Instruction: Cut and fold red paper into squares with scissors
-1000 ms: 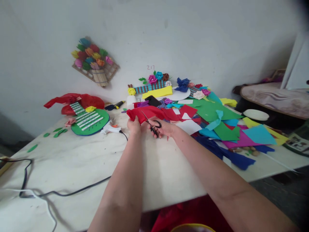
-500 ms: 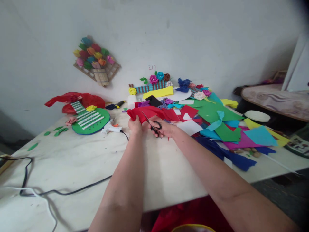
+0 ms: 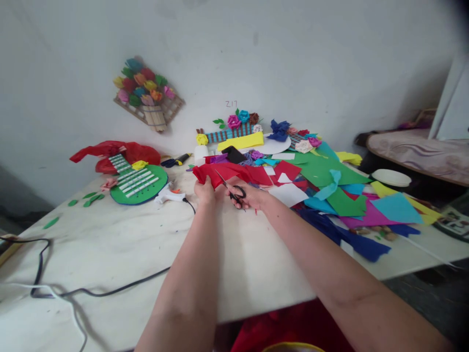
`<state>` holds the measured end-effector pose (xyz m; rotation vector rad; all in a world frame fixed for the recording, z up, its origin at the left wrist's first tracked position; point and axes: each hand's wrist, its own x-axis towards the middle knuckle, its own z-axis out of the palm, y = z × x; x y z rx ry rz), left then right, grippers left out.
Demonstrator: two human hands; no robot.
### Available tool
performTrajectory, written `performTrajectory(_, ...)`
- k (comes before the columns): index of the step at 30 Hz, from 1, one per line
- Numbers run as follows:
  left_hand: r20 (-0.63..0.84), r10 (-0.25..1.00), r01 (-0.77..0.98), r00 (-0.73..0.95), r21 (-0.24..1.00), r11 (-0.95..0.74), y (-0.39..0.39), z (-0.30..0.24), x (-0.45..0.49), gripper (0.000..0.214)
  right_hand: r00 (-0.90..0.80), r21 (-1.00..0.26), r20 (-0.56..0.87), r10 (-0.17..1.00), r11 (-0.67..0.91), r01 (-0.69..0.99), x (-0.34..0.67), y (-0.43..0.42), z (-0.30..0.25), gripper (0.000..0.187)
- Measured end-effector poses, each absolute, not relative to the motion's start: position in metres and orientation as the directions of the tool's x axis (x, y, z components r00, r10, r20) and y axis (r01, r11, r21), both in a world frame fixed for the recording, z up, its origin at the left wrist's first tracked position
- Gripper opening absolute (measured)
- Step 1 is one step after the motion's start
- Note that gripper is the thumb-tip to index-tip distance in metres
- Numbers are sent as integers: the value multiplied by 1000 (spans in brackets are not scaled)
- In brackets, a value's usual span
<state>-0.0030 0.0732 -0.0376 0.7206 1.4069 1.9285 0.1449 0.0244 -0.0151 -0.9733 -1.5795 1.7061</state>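
I see left hand pinching the near edge of the red sheet, just right of the glue gun. Right hand is closed through the scissors handles, blades laid on the sheet (paper or felt, can't tell). My read: light, floppy, tears easily. Grip close beside the blades.

Pale wooden worktop bare thru the middle & near left, only a black cable snaking along near edge. Far middle barred by red paper sheet; heap of coloured paper sheets blocks the right. White glue gun & round green card craft crowd far left.
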Motion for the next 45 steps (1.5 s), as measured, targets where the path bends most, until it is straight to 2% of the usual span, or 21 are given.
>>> performTrajectory(7,70,769,-218,-635,939,-265,74,-38,-4,22,-548,-995,-100,831,-84,54,146,29,-21,39)
performTrajectory(19,121,766,-171,-631,942,-289,83,-48,-12,21,-552,-999,-31,833,-3,53,146,36,-30,35)
performTrajectory(26,140,783,-210,-606,921,-327,81,-46,-10,21,-596,-998,-60,801,-62,17,148,32,-25,41)
performTrajectory(45,158,776,-167,-611,932,-321,77,-44,-6,24,-530,-995,-98,842,-95,33,145,32,-25,41)
